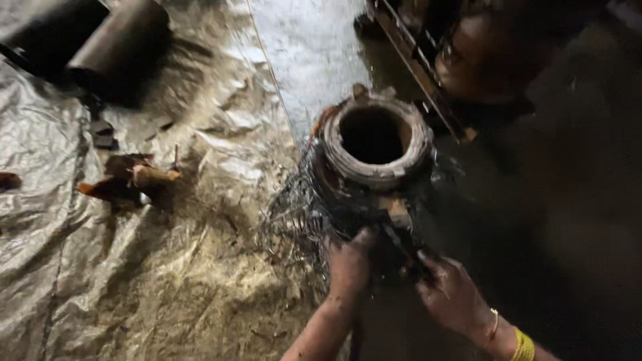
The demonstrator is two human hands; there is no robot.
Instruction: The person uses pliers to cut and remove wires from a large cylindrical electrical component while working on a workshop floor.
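Left hand [349, 264] pressed against the lower side of a round motor stator [374, 150]; fingers curled onto its body, closed on it as a brace. Right hand [449, 294] just beside the left, fingers wrapped around a thin dark tool [404, 251]; tool tip set against the stator near the left grip. Tool kind not clear in the dim light.

Stator located directly above both grips, standing on end, hollow bore facing up, taped winding ring around the bore. Upright stance judged to keep the lower windings within reach of both grips. Loose tangled wire [294, 214] spilling from the stator, up and to the left of the left grip, touching the stator body.

Crinkled plastic sheet [167, 281] spread over the floor, left of the grips, apparently there to catch scrap. Small brownish scrap pieces [144, 177] well apart, far left of the grips. Two dark cylinders [100, 43] farther up and left. Metal frame [414, 63] beyond the stator. Yellow bangle [523, 346] on the right wrist.
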